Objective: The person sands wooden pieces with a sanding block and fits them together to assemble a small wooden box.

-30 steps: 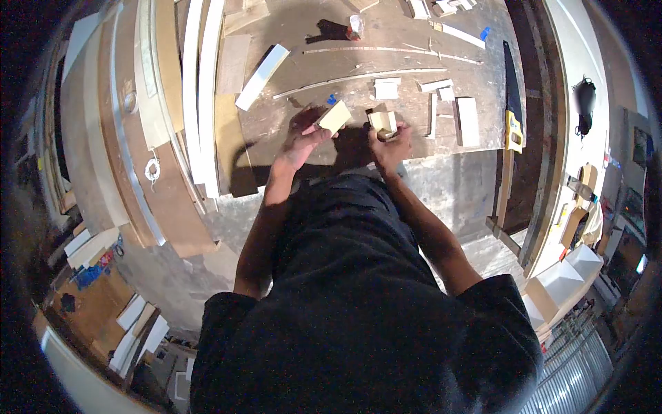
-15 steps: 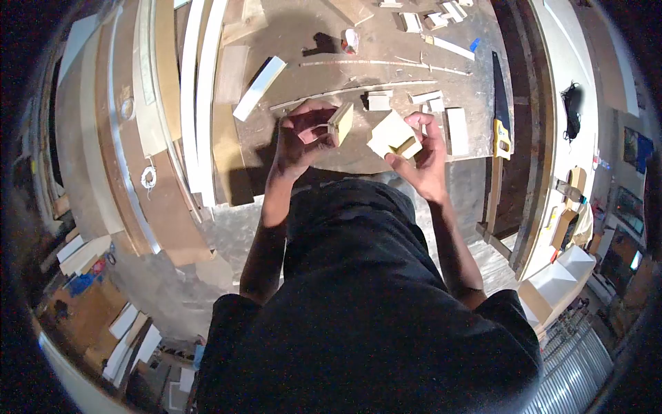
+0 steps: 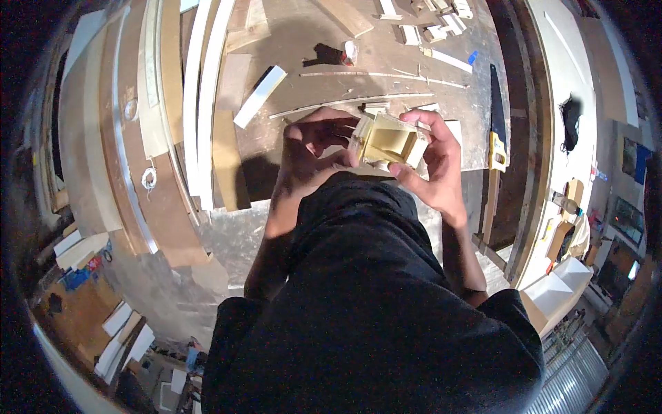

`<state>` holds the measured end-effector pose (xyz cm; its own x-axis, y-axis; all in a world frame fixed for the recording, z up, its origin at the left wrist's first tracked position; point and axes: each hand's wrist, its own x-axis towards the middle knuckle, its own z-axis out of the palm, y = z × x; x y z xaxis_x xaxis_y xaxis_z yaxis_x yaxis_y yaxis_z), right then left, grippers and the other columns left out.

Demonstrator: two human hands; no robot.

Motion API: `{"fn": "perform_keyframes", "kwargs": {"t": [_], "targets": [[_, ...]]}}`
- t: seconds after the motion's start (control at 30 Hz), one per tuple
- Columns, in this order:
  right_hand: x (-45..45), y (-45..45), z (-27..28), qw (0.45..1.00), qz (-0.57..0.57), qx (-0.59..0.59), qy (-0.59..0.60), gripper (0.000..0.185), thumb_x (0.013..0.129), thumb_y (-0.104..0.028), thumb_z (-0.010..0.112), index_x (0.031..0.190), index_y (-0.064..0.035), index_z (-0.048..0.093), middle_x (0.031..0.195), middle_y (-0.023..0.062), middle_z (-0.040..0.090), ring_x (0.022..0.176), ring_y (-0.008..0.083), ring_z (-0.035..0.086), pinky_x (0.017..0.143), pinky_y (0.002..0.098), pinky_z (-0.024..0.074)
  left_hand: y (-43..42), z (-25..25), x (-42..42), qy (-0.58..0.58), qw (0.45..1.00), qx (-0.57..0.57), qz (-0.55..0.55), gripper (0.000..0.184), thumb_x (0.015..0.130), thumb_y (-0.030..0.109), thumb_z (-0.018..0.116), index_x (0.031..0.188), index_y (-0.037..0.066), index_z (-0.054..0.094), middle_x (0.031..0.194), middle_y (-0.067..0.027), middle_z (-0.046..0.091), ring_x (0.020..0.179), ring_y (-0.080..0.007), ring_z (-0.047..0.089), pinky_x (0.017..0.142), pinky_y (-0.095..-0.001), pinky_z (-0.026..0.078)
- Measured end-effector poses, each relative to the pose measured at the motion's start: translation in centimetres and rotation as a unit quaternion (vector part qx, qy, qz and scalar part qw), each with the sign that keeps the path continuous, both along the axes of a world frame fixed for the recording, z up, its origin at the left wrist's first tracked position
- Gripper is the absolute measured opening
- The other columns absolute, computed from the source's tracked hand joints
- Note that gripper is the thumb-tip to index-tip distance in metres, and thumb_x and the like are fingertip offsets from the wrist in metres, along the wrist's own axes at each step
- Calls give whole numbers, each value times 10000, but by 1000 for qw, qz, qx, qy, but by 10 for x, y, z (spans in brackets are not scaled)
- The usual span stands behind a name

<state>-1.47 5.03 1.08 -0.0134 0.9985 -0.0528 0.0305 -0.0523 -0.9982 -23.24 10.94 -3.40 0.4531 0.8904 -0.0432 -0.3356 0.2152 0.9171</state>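
Note:
Between my two hands is a small pale wooden box, tilted so that its hollow inside faces the camera. The fingers and thumb of my right hand grip its right side. On the other side, my left hand holds a flat wooden piece against the box's left edge. Both are raised above the near edge of the workbench. Whether the flat piece sits flush with the box cannot be made out.
A handsaw with a yellow handle lies at the bench's right edge. Long white strips and boards run along the left. A white block, thin sticks, a small red-and-white object and several wood offcuts lie farther back.
Both hands have come up from the bench edge and then together. The flat piece in my left hand now meets the box, which my right hand has turned so its opening shows.

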Motion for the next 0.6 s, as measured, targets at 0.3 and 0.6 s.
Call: {"fn": "perform_keyframes", "kwargs": {"t": [0.3, 0.6], "targets": [[3, 7, 8, 1000, 26, 0, 13, 652, 707, 36, 754, 1300, 13, 484, 1221, 95, 598, 1068, 166, 641, 934, 293, 509, -5, 2, 3, -30, 999, -11, 44, 622, 677, 148, 917, 1184, -41, 611, 1092, -146, 694, 955, -213, 701, 840, -348, 592], [3, 5, 17, 999, 24, 3, 30, 679, 696, 88, 741, 1318, 14, 478, 1215, 121, 630, 1100, 191, 654, 975, 307, 503, -12, 15, 4, -19, 998, -16, 53, 589, 651, 70, 894, 1162, -37, 622, 1095, -147, 689, 951, -230, 702, 860, -361, 589]]}}
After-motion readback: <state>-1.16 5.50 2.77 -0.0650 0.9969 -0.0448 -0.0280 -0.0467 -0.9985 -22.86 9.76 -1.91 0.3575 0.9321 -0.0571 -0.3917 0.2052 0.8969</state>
